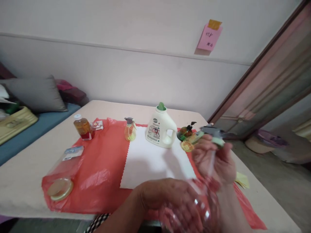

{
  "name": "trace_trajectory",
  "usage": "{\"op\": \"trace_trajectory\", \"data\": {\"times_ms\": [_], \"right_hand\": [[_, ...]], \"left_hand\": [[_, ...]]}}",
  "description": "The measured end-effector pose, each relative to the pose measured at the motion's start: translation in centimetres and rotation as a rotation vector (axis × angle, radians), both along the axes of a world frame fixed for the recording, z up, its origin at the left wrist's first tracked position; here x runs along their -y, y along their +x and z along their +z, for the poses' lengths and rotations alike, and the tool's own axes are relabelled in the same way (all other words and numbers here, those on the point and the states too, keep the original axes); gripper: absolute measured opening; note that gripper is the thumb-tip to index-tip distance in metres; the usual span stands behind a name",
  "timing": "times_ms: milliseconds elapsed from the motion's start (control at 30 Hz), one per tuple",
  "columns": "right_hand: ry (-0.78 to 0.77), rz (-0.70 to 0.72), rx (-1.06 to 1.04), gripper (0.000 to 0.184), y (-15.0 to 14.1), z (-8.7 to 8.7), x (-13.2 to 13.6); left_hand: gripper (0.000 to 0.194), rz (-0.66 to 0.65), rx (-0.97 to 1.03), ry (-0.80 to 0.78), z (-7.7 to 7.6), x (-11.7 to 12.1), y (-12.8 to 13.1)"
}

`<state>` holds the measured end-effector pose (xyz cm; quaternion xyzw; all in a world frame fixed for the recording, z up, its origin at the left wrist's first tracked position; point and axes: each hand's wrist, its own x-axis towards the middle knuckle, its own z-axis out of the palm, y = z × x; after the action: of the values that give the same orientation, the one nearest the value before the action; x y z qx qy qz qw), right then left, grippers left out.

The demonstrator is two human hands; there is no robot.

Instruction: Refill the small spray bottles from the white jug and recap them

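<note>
My left hand (170,195) is wrapped around a clear, rounded spray bottle (206,213), which runs off the bottom of the view. Above its mouth, my right hand (215,160) is closed on a grey and pale green trigger spray head (215,134). The head's thin tube (212,161) points down toward the bottle neck; blur hides how far it goes in. Beyond my hands, a large cream detergent jug (157,131) stands uncapped on a white sheet (150,165), with something green showing in its mouth.
A red plastic sheet (104,165) covers much of the table. On it stand a small spray bottle (130,130) and a brown pump bottle (186,130). An amber bottle (84,127), a clear pack (65,161) and a round lid (60,188) are at left. Yellow paper (242,180) lies at right.
</note>
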<state>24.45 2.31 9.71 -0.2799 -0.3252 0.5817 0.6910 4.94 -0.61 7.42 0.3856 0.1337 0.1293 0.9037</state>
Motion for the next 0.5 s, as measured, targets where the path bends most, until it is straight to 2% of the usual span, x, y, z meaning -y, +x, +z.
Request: {"op": "trace_trajectory", "data": {"times_ms": [33, 67, 100, 133, 200, 300, 367, 433, 500], "right_hand": [[0.029, -0.065, -0.058, 0.037, 0.9, 0.4, -0.1], [0.066, -0.123, -0.095, 0.034, 1.9, 0.7, -0.2], [0.105, -0.169, -0.105, 0.031, 2.9, 0.9, -0.3], [0.133, -0.215, -0.087, 0.030, 4.0, 0.9, -0.5], [0.139, -0.304, 0.058, 0.028, 5.8, 0.2, -1.2], [0.031, -0.349, 0.573, 0.028, 7.3, -2.2, -2.7], [-0.079, -0.213, 1.077, 0.030, 7.2, -4.5, -3.8], [-0.157, 0.005, 1.533, 0.027, 6.3, -6.9, -4.8], [-0.203, 0.160, 1.704, 0.021, 5.0, -9.2, -5.5]], "left_hand": [[0.060, -0.096, -0.009, -0.014, -0.1, 0.1, -0.4], [0.060, -0.130, -0.028, 0.003, -0.3, -0.1, -0.8], [0.058, -0.095, -0.053, 0.043, -0.5, -0.4, -1.2], [0.053, -0.008, -0.086, 0.098, -0.9, -0.9, -1.7], [0.046, 0.257, -0.174, 0.232, -1.8, -2.5, -2.7], [0.054, 0.720, -0.369, 0.326, -3.6, -5.5, -4.2], [0.068, 0.933, -0.517, 0.370, -5.0, -7.3, -5.1], [0.077, 1.036, -0.668, 0.417, -6.5, -8.5, -5.6], [0.079, 1.068, -0.821, 0.455, -8.0, -9.2, -5.8]]}}
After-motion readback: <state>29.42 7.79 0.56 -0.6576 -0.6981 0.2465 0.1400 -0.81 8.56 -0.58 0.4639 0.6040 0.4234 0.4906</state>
